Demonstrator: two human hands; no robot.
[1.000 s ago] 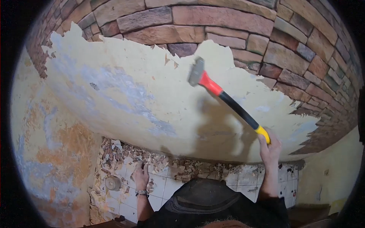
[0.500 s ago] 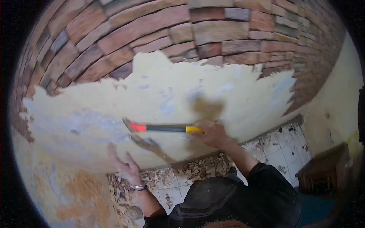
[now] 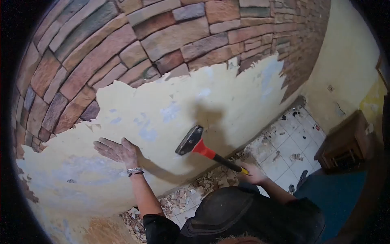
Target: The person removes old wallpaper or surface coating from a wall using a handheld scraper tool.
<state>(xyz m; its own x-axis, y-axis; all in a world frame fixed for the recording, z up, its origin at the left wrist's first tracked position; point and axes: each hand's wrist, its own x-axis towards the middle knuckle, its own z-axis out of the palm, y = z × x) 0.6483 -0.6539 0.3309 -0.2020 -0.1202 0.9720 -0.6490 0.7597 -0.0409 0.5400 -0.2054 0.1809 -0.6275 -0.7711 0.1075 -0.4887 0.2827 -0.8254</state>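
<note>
My right hand [image 3: 253,175] is wrapped round the yellow end of a long-handled scraper [image 3: 222,162]. Its shaft is black and red, and the wide dark blade head [image 3: 190,140] points up and left, overlapping the bared wall in this view. My left hand [image 3: 115,151], a bracelet at its wrist, has its fingers stretched out flat at the cream wall [image 3: 162,146]. Above both hands, stone-pattern wallpaper [image 3: 174,36] covers the wall down to a ragged torn edge. Bluish-white patches mark the bared surface.
Torn wallpaper scraps [image 3: 213,181] are heaped on the white tiled floor [image 3: 284,160] along the foot of the wall. A brown wooden cabinet [image 3: 343,142] stands at the right, by a blue surface [image 3: 339,195].
My left hand has risen to the wall with fingers outstretched. The scraper has swung from level to slanting, its broad blade now facing me, and my right hand is lower. The view has turned right.
</note>
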